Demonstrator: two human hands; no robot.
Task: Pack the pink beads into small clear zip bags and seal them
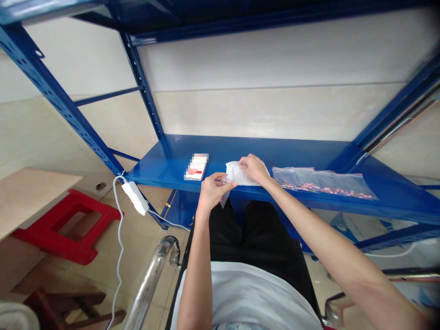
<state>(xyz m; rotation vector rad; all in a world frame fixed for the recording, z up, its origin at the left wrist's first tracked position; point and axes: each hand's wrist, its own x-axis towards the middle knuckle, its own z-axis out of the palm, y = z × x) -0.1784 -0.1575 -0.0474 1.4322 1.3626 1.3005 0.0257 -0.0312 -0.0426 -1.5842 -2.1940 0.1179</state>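
Over the front edge of the blue shelf, my left hand [213, 189] pinches a small clear plastic bag [224, 198] between thumb and fingers. The bag hangs partly below the edge. My right hand [253, 167] rests on a flat white, translucent packet [234, 173], its fingers curled and pinched at the surface. The packet lies on the shelf beside the clear bag; whether the two are joined I cannot tell. To the right, several overlapping clear zip bags [319, 180] lie in a row with small pink pieces along their lower ends.
A card-like white and red item [196, 167] lies on the blue shelf [292, 149] to the left. A white power strip [135, 198] hangs by the left post. A red stool [74, 229] stands below, and a chrome armrest [154, 270] is beside me.
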